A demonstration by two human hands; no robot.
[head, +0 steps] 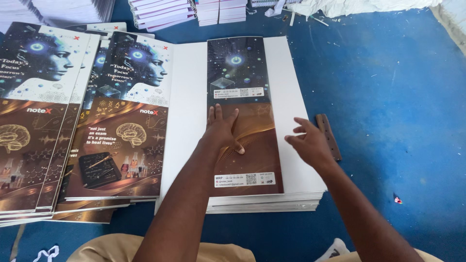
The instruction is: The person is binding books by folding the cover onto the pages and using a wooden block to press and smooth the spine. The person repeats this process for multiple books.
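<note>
Bare forearms, no sleeves; tan trousers [145, 250] below.

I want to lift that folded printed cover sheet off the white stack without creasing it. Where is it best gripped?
Probably at its right long edge, coming from the right. The folded cover sheet lies flat on the white stack, pinned by the left hand; that edge is free, with bare white beside it, near the right hand. A pinch grip there, thumb sliding under, seems safest.
</note>
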